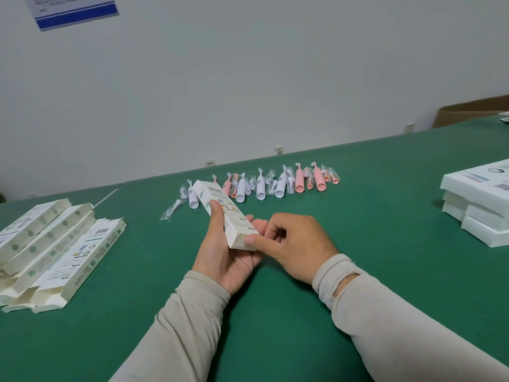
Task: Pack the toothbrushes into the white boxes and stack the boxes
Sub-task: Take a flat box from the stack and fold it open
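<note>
My left hand (230, 255) grips a long white printed box (220, 205) from below and the side, tilted with its far end raised. My right hand (292, 244) pinches the box's near end with thumb and fingers. What the box holds is hidden. Beyond it, a row of white and pink toothbrushes (275, 183) and plastic-wrapped brush heads lies across the green table (358, 244). Several open, flattened white boxes (55, 244) lie in a loose pile at the left. A stack of closed white boxes (479, 205) stands at the right edge.
A grey wall with sockets (279, 150) runs behind the table. A brown cardboard carton (468, 111) sits at the far right behind the table edge. A blue and white notice (74, 9) hangs top left.
</note>
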Action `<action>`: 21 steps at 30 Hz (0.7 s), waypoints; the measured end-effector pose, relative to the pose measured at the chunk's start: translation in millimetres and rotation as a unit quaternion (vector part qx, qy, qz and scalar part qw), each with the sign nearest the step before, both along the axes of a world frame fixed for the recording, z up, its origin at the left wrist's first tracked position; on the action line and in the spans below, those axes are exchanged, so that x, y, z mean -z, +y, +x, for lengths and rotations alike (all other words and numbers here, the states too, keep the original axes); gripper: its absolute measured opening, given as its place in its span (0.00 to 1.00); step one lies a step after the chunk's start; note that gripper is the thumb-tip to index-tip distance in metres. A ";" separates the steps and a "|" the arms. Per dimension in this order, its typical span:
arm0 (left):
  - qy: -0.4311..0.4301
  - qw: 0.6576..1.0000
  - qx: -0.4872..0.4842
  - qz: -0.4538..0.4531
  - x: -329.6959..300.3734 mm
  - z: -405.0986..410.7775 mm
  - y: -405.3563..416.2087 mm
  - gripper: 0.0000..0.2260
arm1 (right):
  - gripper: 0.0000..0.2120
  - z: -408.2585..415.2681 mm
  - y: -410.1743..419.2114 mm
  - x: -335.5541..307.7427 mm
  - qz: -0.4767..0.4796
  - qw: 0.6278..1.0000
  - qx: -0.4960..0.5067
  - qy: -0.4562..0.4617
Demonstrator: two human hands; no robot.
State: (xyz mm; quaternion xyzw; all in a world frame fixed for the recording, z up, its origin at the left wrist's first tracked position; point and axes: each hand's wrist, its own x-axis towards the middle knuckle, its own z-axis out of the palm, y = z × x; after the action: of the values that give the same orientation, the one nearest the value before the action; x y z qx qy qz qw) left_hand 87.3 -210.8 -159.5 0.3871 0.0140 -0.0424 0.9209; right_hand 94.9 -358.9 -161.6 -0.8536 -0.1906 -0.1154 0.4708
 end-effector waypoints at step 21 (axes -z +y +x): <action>-0.116 0.606 -0.224 0.755 12.8 3.4 33.2 0.28 | 0.01 29.0 -27.1 -8.4 0.370 0.920 0.070 0.106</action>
State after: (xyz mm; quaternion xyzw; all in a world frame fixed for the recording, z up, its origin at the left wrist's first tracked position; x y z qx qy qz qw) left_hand 90.7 -177.6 -172.3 0.9312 0.0200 0.2363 0.2767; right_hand 124.0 -385.9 -153.2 -0.6370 -0.0231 -0.1187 0.7613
